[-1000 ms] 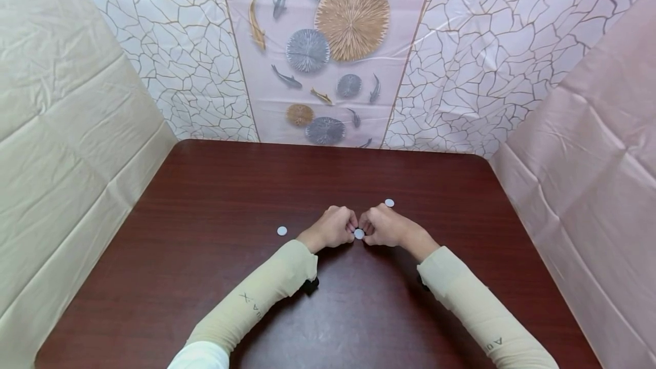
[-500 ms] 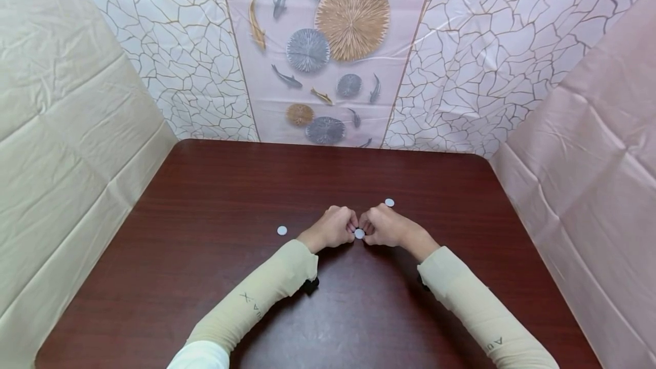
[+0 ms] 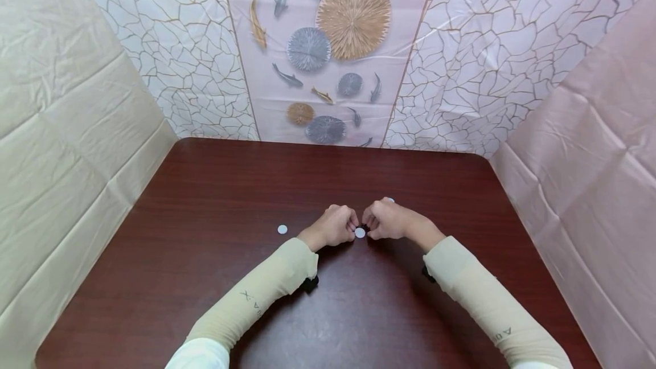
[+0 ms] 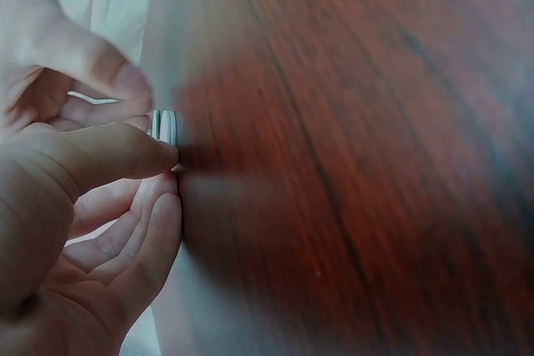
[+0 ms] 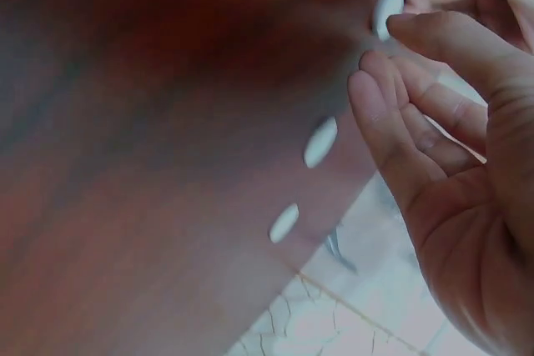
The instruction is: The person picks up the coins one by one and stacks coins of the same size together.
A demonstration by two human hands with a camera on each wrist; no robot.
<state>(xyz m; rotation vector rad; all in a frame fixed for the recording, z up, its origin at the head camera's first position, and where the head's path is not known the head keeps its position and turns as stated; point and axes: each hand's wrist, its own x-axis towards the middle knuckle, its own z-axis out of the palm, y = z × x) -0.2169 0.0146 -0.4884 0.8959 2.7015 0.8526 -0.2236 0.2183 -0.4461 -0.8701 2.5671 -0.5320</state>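
Note:
In the head view a small white round disc (image 3: 360, 233) is at the fingertips of my left hand (image 3: 335, 225). The left wrist view shows that hand's thumb and fingers pinching what look like two stacked white discs (image 4: 169, 127) by their edge, right by the table. My right hand (image 3: 392, 221) hovers just right of the disc, its thumb and fingers apart and holding nothing. In the right wrist view its thumb (image 5: 417, 32) overlaps the edge of the held disc (image 5: 388, 12).
Another white disc (image 3: 282, 229) lies to the left on the dark red-brown table (image 3: 230, 187). One more disc (image 3: 390, 200) peeks out behind my right hand. Beyond the table's far edge hangs a patterned cloth (image 3: 318, 101); plain cloth walls stand on both sides.
My right hand has shifted slightly right and away from the pinched disc, now mostly covering the disc behind it. The left hand has stayed in place.

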